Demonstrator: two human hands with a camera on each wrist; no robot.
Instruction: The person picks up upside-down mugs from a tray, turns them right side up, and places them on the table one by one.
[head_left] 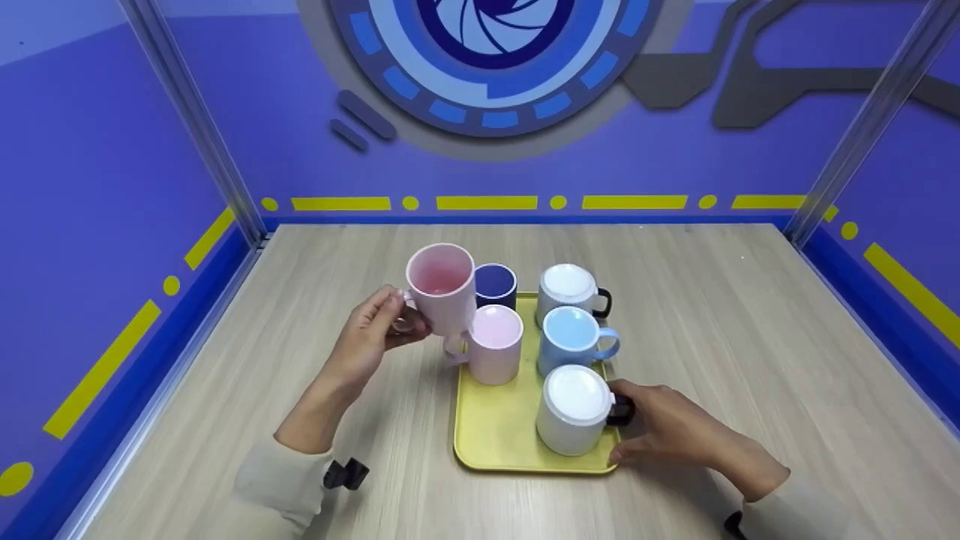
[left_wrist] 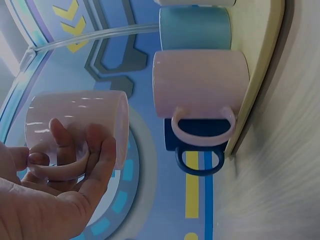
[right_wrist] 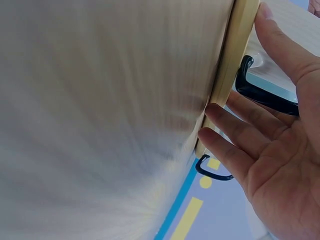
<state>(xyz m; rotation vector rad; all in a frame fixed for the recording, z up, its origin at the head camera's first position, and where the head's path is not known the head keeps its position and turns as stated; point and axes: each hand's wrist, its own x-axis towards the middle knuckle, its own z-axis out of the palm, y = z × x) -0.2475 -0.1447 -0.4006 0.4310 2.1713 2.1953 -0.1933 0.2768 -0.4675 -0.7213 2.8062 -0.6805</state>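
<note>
My left hand [head_left: 364, 334] grips the handle of a pink mug [head_left: 450, 311], holding it upright above the tray's left side. In the left wrist view, its fingers curl through the handle. Below and right of it, a pale pink mug [head_left: 496, 361] stands on the yellow tray [head_left: 491, 446], with a navy mug [head_left: 496, 282] behind. My right hand [head_left: 671, 427] rests at the tray's front right edge, beside the black handle of a white mug [head_left: 571, 431]. Its fingers are extended, fingertips touching the tray's side in the right wrist view.
A light blue mug [head_left: 568, 352] stands behind the front white mug. Another white mug [head_left: 568, 300] with a black handle is at the tray's back right. The wooden tabletop [head_left: 337, 255] meets blue walls [head_left: 600, 172] at the back and sides.
</note>
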